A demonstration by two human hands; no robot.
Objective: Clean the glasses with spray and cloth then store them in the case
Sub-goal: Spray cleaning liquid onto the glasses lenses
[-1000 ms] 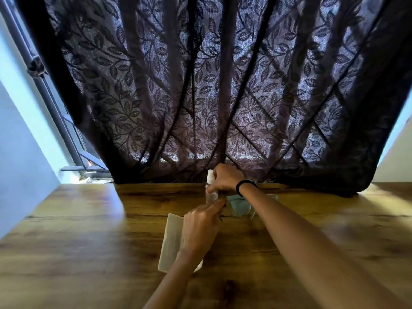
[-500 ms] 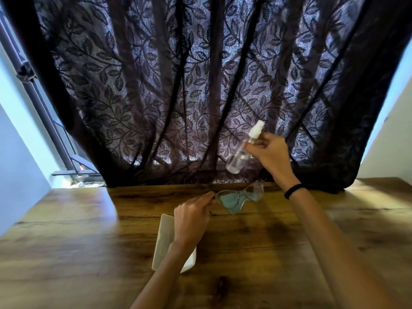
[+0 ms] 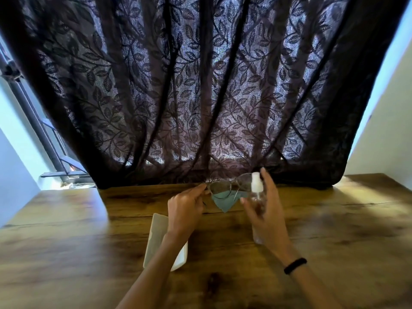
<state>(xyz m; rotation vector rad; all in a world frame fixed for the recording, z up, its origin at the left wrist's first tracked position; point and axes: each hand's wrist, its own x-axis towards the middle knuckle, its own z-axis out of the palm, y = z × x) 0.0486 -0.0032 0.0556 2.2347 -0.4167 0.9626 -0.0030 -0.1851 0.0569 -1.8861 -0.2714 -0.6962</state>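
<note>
The table (image 3: 89,230) is wood-grain board, warm brown with dark knots and streaks, and a single dark sheer curtain (image 3: 200,85) woven with a leaf-and-vine pattern hangs in folds down to its far edge. There is one pair of glasses (image 3: 229,186): thin wire frame, two rounded clear lenses, raised off the table in front of the curtain's hem. Just beneath them lies one cloth (image 3: 223,202), a soft, matte, teal square with a corner pointing toward the person. One spray bottle (image 3: 256,186) is of clear plastic, cylindrical, with a white pump head; it is blurred. One case (image 3: 156,230), white, smooth and oblong with rounded corners, lies flat on the table under the left forearm, which hides part of it. Both bare forearms reach forward from the near edge. The left hand (image 3: 185,210) has its knuckles up and pinches the left end of the glasses' frame between thumb and fingertips. The right hand (image 3: 267,215) wraps loosely round the bottle's body just right of the glasses, the forefinger raised beside the pump head and the thumb on the near side. One black band (image 3: 295,265) circles the right wrist.
</note>
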